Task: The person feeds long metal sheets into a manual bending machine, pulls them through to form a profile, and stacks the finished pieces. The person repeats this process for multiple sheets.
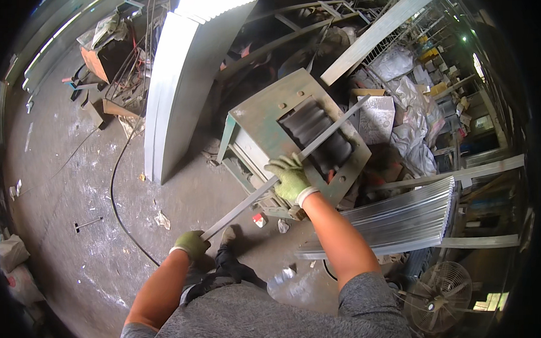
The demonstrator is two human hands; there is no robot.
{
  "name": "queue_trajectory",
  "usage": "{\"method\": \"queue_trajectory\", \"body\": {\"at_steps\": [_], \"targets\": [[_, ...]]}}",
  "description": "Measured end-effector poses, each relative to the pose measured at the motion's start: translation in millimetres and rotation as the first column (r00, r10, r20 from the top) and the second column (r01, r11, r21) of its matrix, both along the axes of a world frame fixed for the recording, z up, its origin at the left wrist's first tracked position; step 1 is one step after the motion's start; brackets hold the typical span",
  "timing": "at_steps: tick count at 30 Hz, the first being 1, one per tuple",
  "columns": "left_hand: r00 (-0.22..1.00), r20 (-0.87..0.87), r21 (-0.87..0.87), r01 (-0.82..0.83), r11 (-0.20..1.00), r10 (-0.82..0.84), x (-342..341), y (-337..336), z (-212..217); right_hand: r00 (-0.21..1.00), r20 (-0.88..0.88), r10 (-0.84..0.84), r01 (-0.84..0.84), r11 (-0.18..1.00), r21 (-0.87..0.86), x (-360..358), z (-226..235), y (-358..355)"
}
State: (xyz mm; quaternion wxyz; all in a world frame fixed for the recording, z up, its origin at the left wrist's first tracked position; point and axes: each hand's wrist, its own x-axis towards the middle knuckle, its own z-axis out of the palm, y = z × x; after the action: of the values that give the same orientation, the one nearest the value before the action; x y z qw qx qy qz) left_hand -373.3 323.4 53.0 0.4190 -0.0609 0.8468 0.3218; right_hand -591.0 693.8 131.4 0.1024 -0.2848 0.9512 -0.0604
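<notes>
Grey metal strip (242, 207): axis near left to far right, crossing machine (260, 123); left hand (191, 244) curled round near end; right hand (291, 175), nearer machine, fingers spread over strip's middle, grip unclear.

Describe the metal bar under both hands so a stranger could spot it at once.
Find the big, worn green-grey machine at centre. Slanting across its dark opening is a grey metal bar, its lower-left end in the gloved left hand. Unlike the wide corrugated sheets at right, it is narrow, and the gloved right hand lies on it.
</notes>
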Motion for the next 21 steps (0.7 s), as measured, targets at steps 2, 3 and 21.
{"method": "queue_trajectory", "body": {"at_steps": [2, 3, 21], "targets": [[0.997, 0.024, 0.050, 0.066, 0.997, -0.067, -7, -12, 7, 0.998, 0.062, 0.027, -0.009, 0.961, -0.278, 2, 0, 4], [0.989, 0.119, 0.124, -0.107, 0.986, 0.092, -5, -17, 12, 0.997, 0.073, 0.033, 0.001, 0.909, -0.417, 4, -1, 4], [0.981, -0.176, 0.091, -0.060, 0.994, 0.075, -63, 91, 68, 0.834, -0.486, -0.260, 0.181, 0.962, -0.204, -68, -39, 34]]}}
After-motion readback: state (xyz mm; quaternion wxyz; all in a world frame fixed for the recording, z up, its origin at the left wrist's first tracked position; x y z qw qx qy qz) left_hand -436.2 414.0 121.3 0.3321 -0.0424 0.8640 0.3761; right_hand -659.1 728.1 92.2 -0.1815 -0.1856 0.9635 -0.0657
